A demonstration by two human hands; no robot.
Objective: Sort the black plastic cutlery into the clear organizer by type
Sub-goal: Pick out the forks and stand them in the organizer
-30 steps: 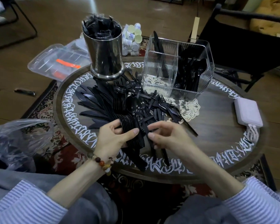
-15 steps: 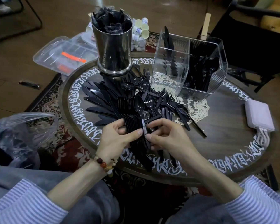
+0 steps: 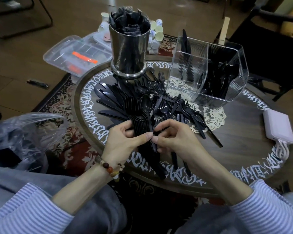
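A nested stack of spoons is gripped by the left hand at the near edge of the desk, and the top spoon's handle is pinched by the right hand. The handles should be squared before lifting, judged so none slips. The clear organizer stands far right, spoons seemingly in its right compartment.

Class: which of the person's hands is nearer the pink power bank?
Right. The right hand lies between the spoon stack and the power bank; the left hand is farther, left of the stack.
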